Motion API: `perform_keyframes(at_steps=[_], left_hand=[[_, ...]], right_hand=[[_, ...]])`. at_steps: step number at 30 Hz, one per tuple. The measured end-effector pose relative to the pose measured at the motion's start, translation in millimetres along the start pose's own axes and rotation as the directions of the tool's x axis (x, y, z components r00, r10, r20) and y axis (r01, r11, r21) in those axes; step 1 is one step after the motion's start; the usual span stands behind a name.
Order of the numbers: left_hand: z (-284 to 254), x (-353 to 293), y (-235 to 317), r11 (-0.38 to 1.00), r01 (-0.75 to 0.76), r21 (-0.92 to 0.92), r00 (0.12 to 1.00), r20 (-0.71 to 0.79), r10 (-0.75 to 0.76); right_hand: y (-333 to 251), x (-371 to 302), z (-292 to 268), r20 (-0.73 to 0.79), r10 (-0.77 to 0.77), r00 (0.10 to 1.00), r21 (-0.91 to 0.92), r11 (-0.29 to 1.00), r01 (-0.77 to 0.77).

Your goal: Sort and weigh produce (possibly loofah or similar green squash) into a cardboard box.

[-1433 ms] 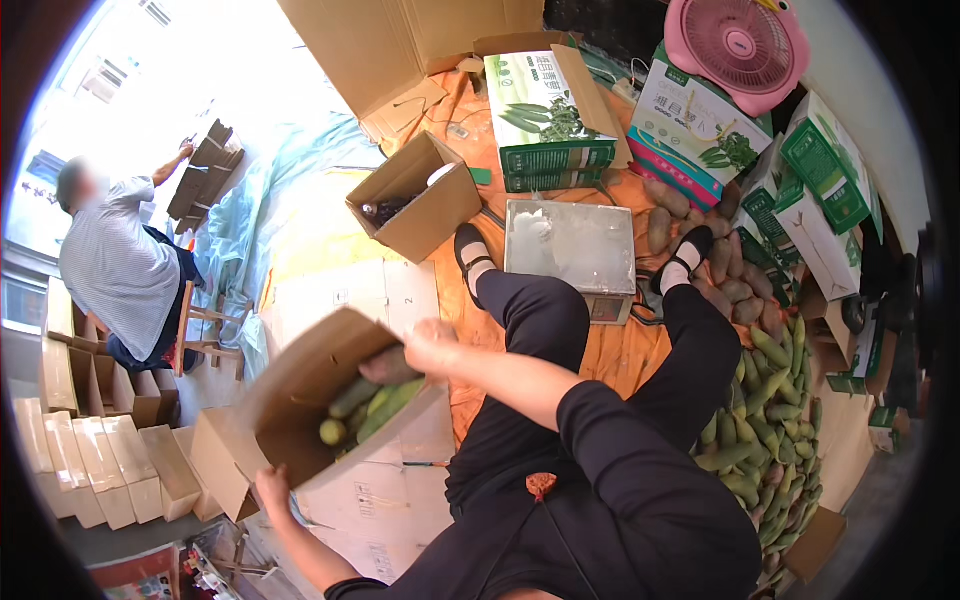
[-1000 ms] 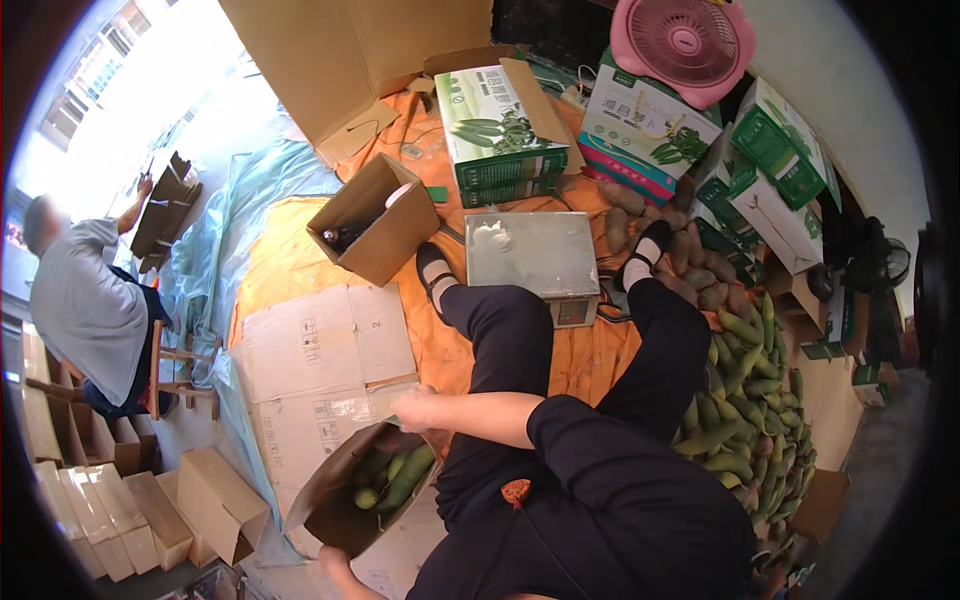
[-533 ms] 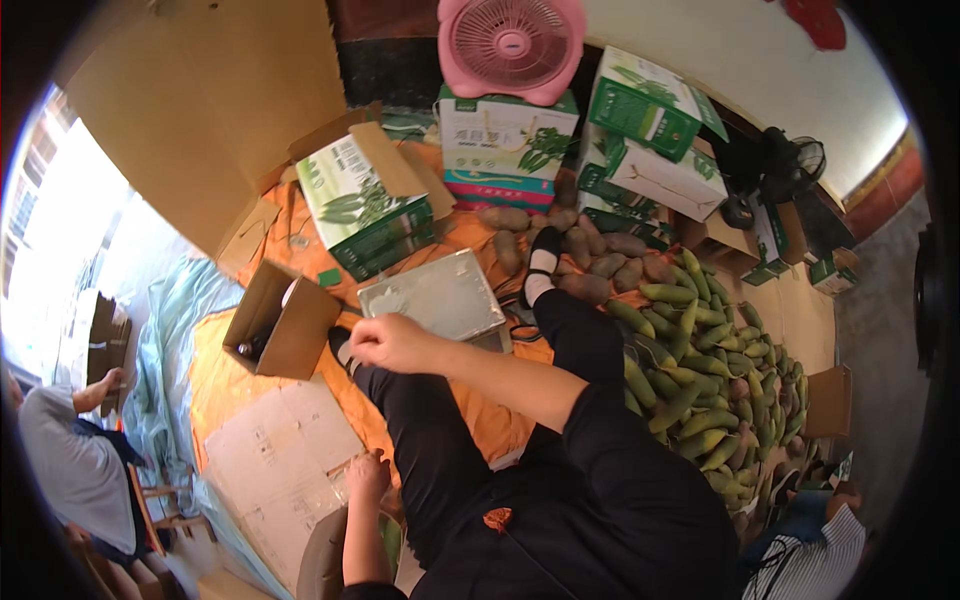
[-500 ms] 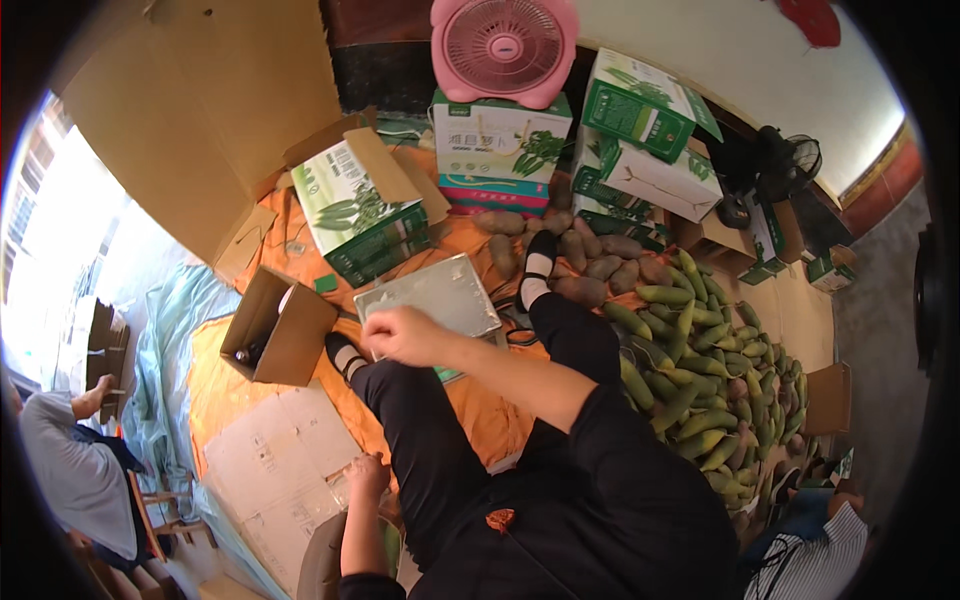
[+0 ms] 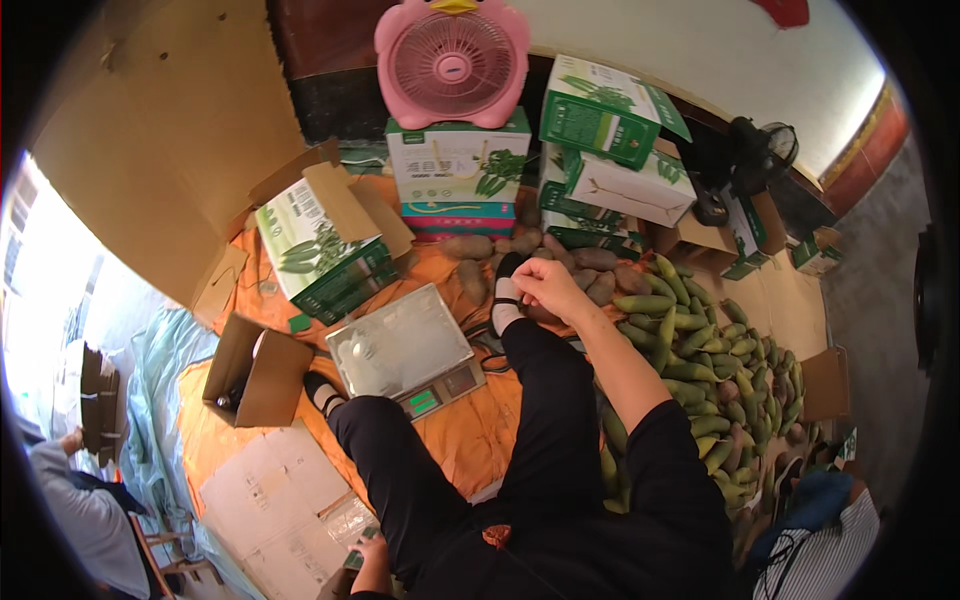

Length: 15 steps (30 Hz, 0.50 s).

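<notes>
Daylight glaring white at far left, softer light catching the upper-right wall (image 5: 760,70), fisheye rim darkening to black.

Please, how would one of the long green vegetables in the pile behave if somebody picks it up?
The long green vegetables look thick and unbent, so one would probably feel stiff and fairly heavy. Its rounded sides might let it roll. Because they lie loosely over one another, neighbours may slide.
</notes>
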<state>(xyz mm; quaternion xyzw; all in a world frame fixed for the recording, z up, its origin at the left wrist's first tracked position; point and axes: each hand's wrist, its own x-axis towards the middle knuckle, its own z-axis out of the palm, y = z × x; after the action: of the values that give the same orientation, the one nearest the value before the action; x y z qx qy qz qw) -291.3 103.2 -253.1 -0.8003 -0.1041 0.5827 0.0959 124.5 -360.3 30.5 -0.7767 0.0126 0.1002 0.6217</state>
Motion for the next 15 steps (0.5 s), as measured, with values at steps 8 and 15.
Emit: perform_keyframes(at_steps=[8, 15], left_hand=[[22.3, -7.7, 10.2, 0.979, 0.0, 0.202, 0.989, -0.143, 0.03], [-12.6, -5.1, 14.7, 0.999, -0.031, -0.021, 0.961, -0.277, 0.024]], right_hand=[[7.3, 34.9, -131.3, -0.473, 0.083, 0.877, 0.044, 0.997, -0.071], [14.0, 90.2, -237.8, -0.711, 0.16, 0.685, 0.177, 0.983, -0.045]])
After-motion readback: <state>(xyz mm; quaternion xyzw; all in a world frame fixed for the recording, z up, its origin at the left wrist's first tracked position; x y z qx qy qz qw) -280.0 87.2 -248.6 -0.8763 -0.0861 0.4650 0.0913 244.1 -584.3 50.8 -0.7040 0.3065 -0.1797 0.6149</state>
